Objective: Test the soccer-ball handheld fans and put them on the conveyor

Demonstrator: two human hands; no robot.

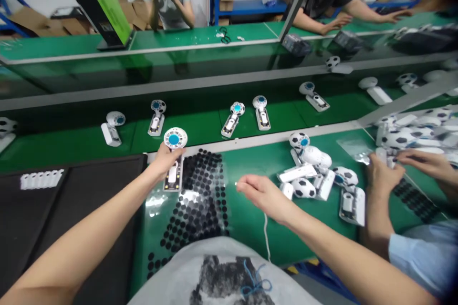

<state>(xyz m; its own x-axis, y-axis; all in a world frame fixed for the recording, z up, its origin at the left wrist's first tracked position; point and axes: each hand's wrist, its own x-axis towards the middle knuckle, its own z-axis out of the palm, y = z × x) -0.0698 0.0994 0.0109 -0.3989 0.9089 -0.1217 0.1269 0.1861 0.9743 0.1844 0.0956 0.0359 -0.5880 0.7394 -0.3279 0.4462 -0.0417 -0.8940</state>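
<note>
Round-headed, open-bodied device point(173, 171) sat gripped in a worker's left hand point(166, 161) at the upper left of a sheet of black discs point(204, 200).

Right of the sheet, the right hand point(259, 194) drew its fingertips together; whether they pinched anything could not be told. The step looked like hand assembly; the next move seemingly called for a steady left grip and precise right fingertips.

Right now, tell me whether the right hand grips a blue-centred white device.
No, the left hand grips a blue-centred white device; the right hand is apart, beside the black discs.
</note>
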